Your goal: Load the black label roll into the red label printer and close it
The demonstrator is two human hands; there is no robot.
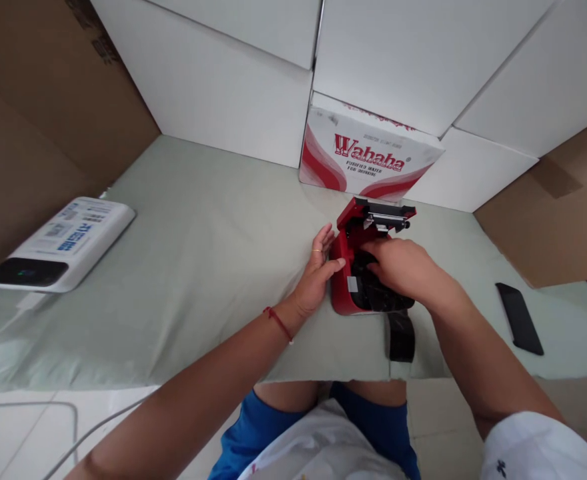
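Observation:
A small red printer (pixel 341 293) stands on the cloth-covered table with its lid (pixel 378 212) raised, showing a metal bar and roller. Inside it is a black roll (pixel 373 283), and a black strip (pixel 400 338) hangs out over the front onto the cloth. My left hand (pixel 316 273) grips the printer's left side, thumb at the rim and fingers along the wall. Reaching in from the right, my right hand (pixel 406 267) has its fingers bent onto the black roll; its fingertips are partly hidden inside.
Behind the printer leans a Wahaha water carton (pixel 368 150) against white boxes (pixel 233 87). A white device with a dark screen (pixel 63 247) lies at the left, a cable running from it. At the right are a black phone-like slab (pixel 519 319) and a cardboard box (pixel 558 207).

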